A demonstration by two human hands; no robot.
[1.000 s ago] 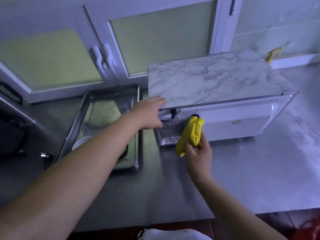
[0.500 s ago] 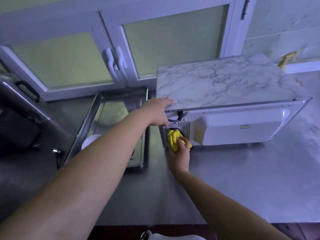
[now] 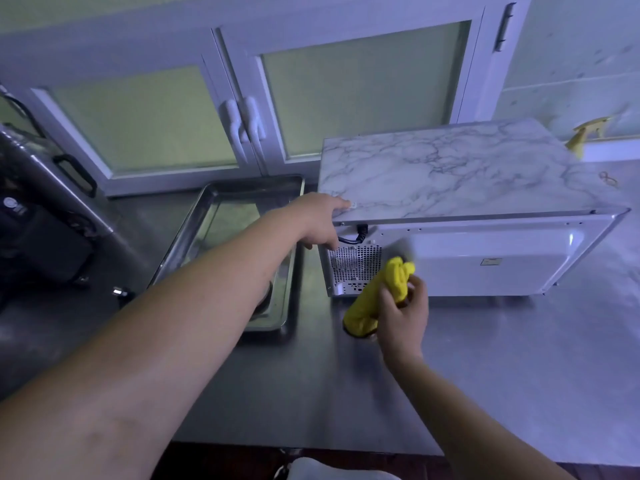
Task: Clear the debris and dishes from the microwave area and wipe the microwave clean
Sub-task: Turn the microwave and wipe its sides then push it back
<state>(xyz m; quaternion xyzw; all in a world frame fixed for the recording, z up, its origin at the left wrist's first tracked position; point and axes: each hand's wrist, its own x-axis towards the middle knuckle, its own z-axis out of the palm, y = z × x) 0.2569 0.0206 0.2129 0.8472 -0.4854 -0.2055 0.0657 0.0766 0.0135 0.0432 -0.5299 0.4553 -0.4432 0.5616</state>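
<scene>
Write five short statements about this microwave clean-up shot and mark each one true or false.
1. The right hand grips a yellow cloth. True.
2. The left hand lies in the tray. False: it holds the near top corner of the microwave.
3. The microwave's door faces the camera. False: its back faces the camera, with the vent grille and power cord showing.
4. A metal tray sits on the counter to the left of the microwave. True.
5. The cloth is spread flat on top of the microwave. False: it is bunched in the hand, in front of the back panel.
</scene>
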